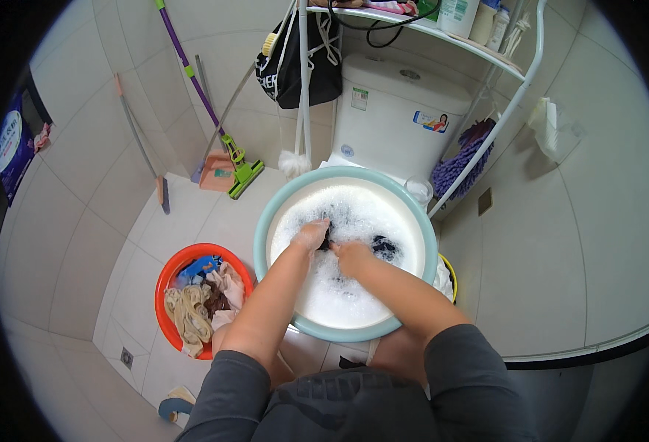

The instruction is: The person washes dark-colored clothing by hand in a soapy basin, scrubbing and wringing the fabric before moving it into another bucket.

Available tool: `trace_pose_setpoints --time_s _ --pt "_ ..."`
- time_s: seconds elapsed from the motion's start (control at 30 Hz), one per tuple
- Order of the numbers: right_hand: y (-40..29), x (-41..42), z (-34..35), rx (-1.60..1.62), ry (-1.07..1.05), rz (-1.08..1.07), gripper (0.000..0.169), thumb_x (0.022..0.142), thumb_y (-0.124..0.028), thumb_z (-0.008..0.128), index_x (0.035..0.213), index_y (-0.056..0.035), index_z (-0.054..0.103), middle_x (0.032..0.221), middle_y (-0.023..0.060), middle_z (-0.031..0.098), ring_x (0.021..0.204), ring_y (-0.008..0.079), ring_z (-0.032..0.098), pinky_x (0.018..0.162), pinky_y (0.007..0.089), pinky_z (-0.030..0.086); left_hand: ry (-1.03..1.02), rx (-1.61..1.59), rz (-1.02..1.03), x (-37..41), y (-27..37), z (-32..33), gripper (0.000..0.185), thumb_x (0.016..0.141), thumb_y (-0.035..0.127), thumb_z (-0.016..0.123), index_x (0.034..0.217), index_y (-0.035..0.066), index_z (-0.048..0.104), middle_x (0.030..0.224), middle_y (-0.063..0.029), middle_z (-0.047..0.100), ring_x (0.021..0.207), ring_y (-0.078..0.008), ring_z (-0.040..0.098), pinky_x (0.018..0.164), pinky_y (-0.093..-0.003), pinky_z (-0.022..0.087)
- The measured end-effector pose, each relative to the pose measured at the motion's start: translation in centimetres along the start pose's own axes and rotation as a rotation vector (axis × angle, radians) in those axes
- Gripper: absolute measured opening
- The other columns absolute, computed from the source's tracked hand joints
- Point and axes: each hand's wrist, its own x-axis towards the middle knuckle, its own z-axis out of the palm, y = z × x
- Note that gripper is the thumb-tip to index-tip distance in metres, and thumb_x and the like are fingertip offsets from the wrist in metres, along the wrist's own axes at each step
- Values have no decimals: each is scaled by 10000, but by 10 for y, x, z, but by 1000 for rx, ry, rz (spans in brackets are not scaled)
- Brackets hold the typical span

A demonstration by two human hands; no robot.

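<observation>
A large basin with a light blue-green rim (262, 237) stands before me, filled with white suds (352, 298). Inside it, my left hand (309, 235) and my right hand (353, 257) grip a dark wet cloth (326, 238) between them. Foam coats the back of my left hand. The fingers of my right hand are partly hidden by suds. Another dark patch of fabric (384, 246) pokes out of the foam to the right of my right hand; whether it joins the held cloth cannot be seen.
An orange-red basin (161, 301) of clothes sits at left. Behind stand a toilet tank (396, 83), a white rack (523, 105) and a clear cup (419, 189). A green sponge mop (245, 178), dustpan (216, 172) and brush (162, 196) lean at left. A yellow-rimmed container (455, 282) is at right.
</observation>
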Motion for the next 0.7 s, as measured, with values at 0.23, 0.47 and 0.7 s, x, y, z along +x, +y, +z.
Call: trace_pose_setpoints --time_s 0.23,0.47,0.7 --pt "15 -8 -49 598 621 -103 342 696 19 463 989 -68 618 963 162 557 972 320 529 859 377 412 51 -372 107 -4 -1 -2 514 889 415 438 1292 99 391 1293 -107 438 1169 -231 406 949 -394 329" --pt "-49 -56 -86 687 915 -329 179 697 -6 513 850 -33 602 924 161 531 858 344 538 789 392 436 -272 -924 24 -11 6 -8 406 861 426 503 1002 51 561 892 -118 617 751 -280 597 726 -390 485" --pt "-15 -16 -68 608 905 -114 176 788 -251 542 790 -83 594 830 136 564 800 338 549 631 426 454 51 -885 204 -25 16 30 318 846 360 537 921 55 586 800 -111 618 729 -266 595 707 -372 488"
